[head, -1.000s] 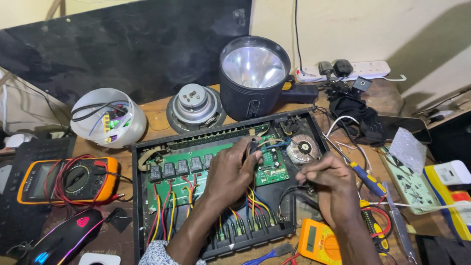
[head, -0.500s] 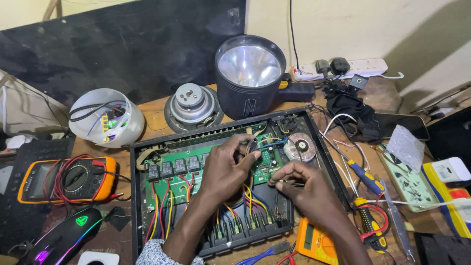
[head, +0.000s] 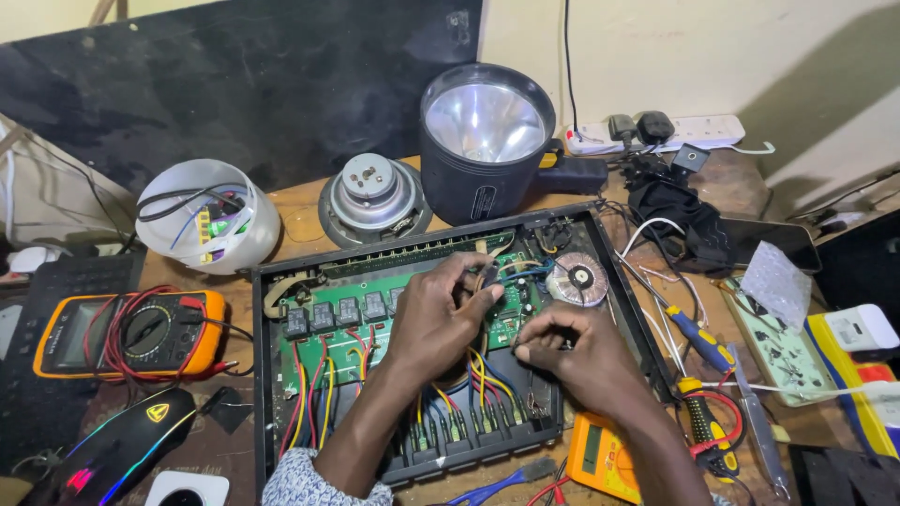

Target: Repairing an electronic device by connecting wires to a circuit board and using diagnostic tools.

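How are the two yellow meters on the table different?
The left meter shows whole, with red leads coiled on its dial; the right meter is half hidden under the right hand's arm. The left one lies beside the open case, far from both hands; the right one lies at the case's front corner. Both are orange-yellow with a screen.

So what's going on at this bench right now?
A person has both hands inside an open black chassis on a cluttered wooden bench. The left hand pinches at wiring over the green circuit board. The right hand rests close beside it, fingers curled on the wires near the board's edge. A big torch, a loose speaker and an orange multimeter lie around the case.
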